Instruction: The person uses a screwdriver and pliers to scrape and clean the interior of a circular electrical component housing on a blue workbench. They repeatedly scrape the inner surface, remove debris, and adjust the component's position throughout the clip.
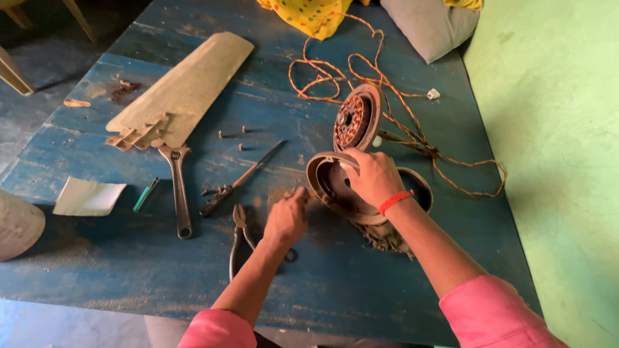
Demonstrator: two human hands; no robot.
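Note:
My right hand [373, 177] grips the rim of a round brown fan motor cover [329, 187], tilted up on edge on the blue table [129, 258]. My left hand [287, 218] is closed just left of the cover's lower rim, touching the dusty tabletop; whether it holds something small I cannot tell. Behind the cover stands the motor stator [354, 119] with copper windings, upright on its edge. A second round cover [419, 187] lies partly hidden behind my right wrist.
Pliers [238, 241] lie by my left forearm. An adjustable wrench [178, 190], a screwdriver [242, 179], loose screws [232, 135] and fan blades [180, 90] are left of centre. Orange wire [400, 103] loops at the back right. A green floor [554, 161] lies to the right.

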